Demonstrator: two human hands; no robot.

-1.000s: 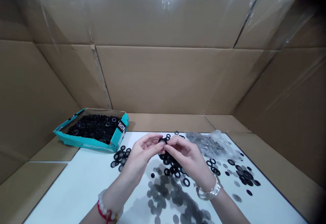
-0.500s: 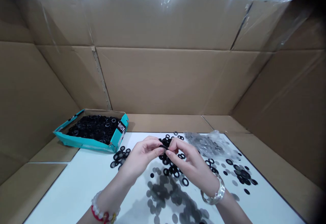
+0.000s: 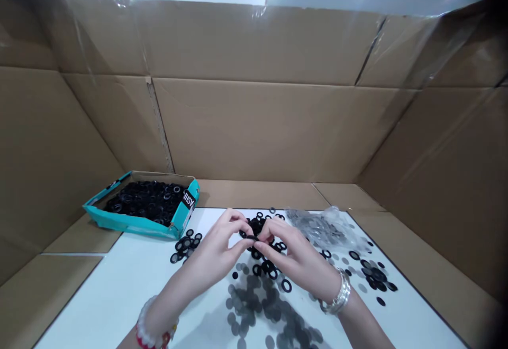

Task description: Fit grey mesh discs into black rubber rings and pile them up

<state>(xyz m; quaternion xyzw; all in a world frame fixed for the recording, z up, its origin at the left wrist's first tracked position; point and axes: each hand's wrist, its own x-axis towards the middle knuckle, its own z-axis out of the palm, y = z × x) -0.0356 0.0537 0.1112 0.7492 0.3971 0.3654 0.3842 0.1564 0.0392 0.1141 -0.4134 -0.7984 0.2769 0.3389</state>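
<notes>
Between the fingertips of both hands a small black ring is pinched, seen nearly edge-on above the table. My left hand grips its left side with thumb and forefinger. On its right side, my right hand pinches it the same way. Behind and below the fingers lies a pile of black rings, partly hidden by the hands. Nearer to me, grey translucent discs are scattered across the white table.
A teal box full of black rings stands at the back left. Beside my left hand is a small group of rings. A clear plastic bag of grey discs lies back right, near black discs. Cardboard walls surround the table.
Both hands keep hold of the ring, which has shifted slightly left and down in view. The left fingers have bent more. The view has tilted a little.
</notes>
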